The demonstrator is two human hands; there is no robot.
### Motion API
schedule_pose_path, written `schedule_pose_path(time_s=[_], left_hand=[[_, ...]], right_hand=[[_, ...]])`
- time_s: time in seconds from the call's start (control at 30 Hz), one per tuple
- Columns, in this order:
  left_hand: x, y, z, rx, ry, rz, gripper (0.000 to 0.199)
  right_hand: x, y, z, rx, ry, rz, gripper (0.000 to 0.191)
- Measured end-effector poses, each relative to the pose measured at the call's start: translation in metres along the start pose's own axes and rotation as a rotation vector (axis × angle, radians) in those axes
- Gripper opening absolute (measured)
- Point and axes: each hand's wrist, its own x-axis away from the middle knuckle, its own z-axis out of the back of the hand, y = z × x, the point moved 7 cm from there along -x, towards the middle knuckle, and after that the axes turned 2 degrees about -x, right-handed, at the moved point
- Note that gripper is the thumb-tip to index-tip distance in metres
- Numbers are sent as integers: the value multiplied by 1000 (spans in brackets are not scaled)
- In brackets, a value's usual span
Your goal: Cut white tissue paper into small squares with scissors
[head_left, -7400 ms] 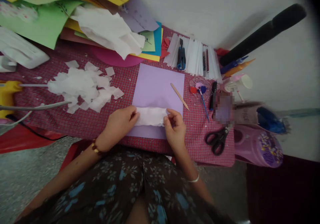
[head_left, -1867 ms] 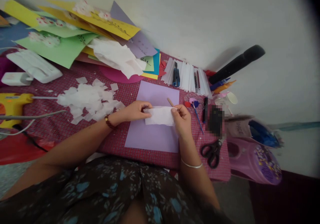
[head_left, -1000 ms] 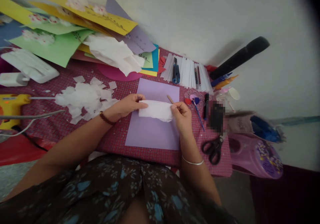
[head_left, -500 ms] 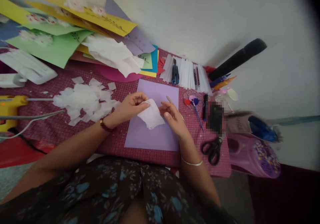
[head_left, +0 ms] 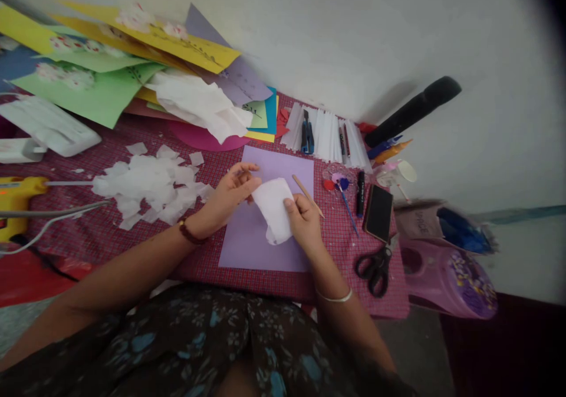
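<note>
A white tissue piece is held above the purple sheet. My right hand pinches its right edge between thumb and fingers. At the tissue's upper left corner is my left hand, thumb and index finger close together by the edge; whether they grip it is unclear. A wooden stick lies beside my right hand, across the sheet's right edge. Left of my left hand, small white tissue squares form a loose pile on the checked cloth.
Scissors, a phone, a black marker and a blue brush lie on the right. White strips and a cutter are at the back. A yellow glue gun sits far left, below stacked cards.
My right hand has closed on the tissue's right edge, where its fingers were apart before. My left hand has shifted slightly left, and the tissue has moved a little right and down.
</note>
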Motion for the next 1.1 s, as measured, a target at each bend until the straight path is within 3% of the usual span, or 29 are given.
schedule_pose_path(time_s=[0.1,0.2,0.37,0.63,0.7,0.87,1.1], left_hand=[[4,-21,-16,224,-133,198,42],[15,-39,-36,246,-297,326,46],[19,-48,-30,46,-185,314,34],[4,-28,-7,-11,-40,220,30],[5,-32,-13,41,-72,254,34],[20,-50,-39,144,-307,404,45],[15,-40,-31,-91,-267,269,34]], right_hand=[[-2,2,3,-56,57,-28,38],[-1,4,-1,-62,22,-40,38],[1,7,-3,-54,2,-50,35],[-4,0,11,-51,128,-13,35],[-4,0,11,-30,131,-8,36],[-2,3,5,-38,103,16,34],[-3,5,8,-16,111,14,35]])
